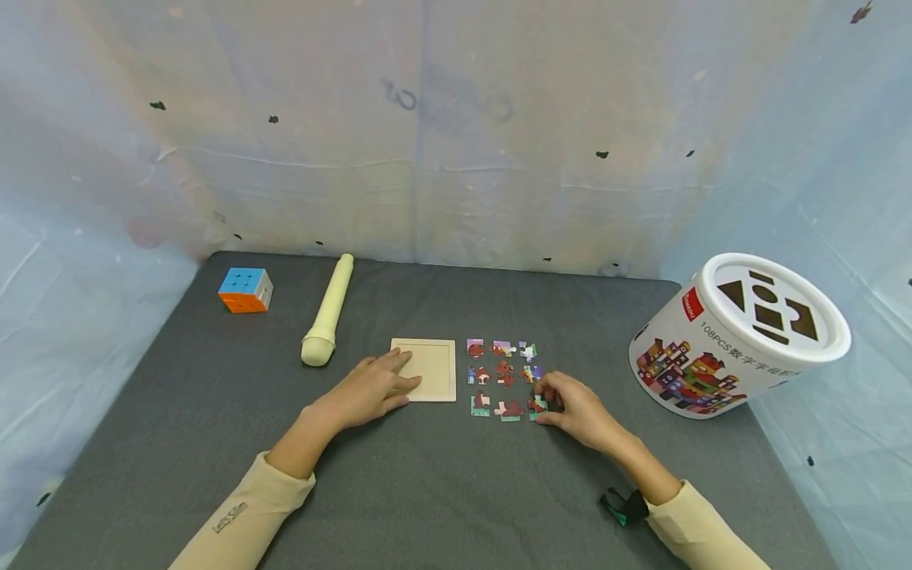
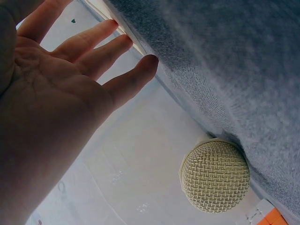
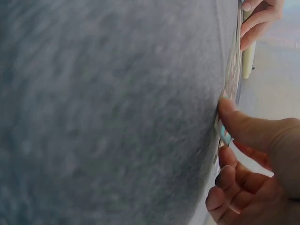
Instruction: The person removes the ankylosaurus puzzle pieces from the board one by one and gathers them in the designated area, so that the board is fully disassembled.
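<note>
My left hand [image 1: 363, 393] rests with extended fingers on a square pale wooden puzzle board [image 1: 438, 372] with a raised rim. To its right, several colourful jigsaw pieces [image 1: 504, 374] lie in rows, slightly apart from one another. At the lower right corner of these rows, my right hand [image 1: 580, 413] pinches one puzzle piece [image 3: 225, 135] between thumb and finger. The right wrist view shows that piece tilted, close to the cloth. The left wrist view has the left hand's palm [image 2: 51, 89] and spread fingers, with the fingertips at the board's edge.
A cream microphone [image 1: 330, 309] lies left of the board, and a toy cube [image 1: 244, 291] sits farther left. At the right stands a large white tub [image 1: 687, 368] with a shape-cut lid. Grey cloth [image 1: 427, 491] covers the table; a dark strap [image 1: 627, 507] is by the right wrist.
</note>
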Available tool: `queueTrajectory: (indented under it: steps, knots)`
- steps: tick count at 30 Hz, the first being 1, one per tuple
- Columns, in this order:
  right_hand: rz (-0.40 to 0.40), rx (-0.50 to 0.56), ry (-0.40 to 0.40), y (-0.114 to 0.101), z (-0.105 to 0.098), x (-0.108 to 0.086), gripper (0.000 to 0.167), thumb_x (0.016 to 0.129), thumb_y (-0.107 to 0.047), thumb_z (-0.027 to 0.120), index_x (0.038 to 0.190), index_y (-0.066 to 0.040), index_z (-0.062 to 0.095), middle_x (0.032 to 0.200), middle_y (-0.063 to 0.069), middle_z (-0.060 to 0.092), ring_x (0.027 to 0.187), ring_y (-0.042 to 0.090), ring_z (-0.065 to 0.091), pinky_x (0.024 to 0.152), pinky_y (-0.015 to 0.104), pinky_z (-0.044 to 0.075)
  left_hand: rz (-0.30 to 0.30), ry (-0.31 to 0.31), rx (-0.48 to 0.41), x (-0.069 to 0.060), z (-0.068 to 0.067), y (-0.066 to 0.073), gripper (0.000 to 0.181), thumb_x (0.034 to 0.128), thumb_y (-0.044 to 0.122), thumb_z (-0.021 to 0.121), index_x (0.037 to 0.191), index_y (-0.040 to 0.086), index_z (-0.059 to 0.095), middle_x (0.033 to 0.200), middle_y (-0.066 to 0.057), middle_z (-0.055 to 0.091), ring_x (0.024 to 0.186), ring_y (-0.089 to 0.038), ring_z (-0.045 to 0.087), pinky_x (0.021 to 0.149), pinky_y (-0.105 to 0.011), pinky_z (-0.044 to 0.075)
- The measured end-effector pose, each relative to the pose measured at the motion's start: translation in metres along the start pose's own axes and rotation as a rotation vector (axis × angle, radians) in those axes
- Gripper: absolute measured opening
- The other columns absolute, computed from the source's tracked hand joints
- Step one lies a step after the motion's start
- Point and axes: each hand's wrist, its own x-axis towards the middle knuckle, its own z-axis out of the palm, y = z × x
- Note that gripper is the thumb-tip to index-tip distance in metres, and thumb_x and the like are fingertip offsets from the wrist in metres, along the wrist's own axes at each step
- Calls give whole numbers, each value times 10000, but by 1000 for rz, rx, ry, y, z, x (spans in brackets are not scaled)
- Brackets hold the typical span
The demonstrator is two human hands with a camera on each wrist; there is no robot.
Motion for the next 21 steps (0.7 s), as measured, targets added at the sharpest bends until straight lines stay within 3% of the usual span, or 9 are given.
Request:
queueTrajectory:
  steps: [9, 21]
  knots:
    - [-59, 21, 7, 5, 2, 0, 295, 790, -126, 850, 1018, -92, 667, 864, -1, 552, 736, 172, 479, 660, 262, 384, 5, 9, 4, -1, 0, 0, 375, 948, 202, 702, 1307, 97, 683, 1485, -266, 441, 1399, -448, 370, 1012, -659, 390]
    - [-49, 42, -2, 7, 3, 0, 308, 801, -114, 846, 1073, -63, 711, 906, -2, 579, 763, 167, 508, 675, 276, 433, -1, 15, 0, -1, -1, 1, 369, 948, 198, 703, 1301, 93, 687, 1479, -267, 448, 1395, -451, 375, 1009, -660, 392]
